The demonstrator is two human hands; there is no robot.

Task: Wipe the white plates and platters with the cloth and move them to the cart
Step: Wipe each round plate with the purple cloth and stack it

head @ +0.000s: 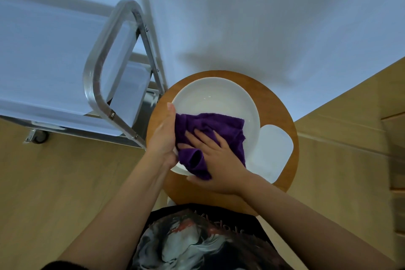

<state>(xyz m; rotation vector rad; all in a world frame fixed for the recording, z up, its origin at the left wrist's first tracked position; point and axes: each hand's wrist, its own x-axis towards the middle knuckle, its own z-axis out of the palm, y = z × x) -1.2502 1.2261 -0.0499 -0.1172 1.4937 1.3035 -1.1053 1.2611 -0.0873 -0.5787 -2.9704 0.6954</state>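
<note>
The round white plate (215,103) lies at the middle of the round wooden tabletop (276,103). The left hand (163,136) grasps its left rim, a steadying grip. The right hand (215,155) lies flat, pressing the purple cloth (210,125) onto the plate's near side. The cart (105,72) stands just beyond the tabletop's left edge, nearer the left hand. A white platter (274,149) lies tucked under the plate's right side.

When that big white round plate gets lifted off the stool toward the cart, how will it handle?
The round plate looks rigid, glossy ceramic, so probably slippery and breakable if dropped. It is wide against the left hand at its rim, so likely heavy enough for two hands. It overlaps the oblong platter, so lifting may nudge that.
</note>
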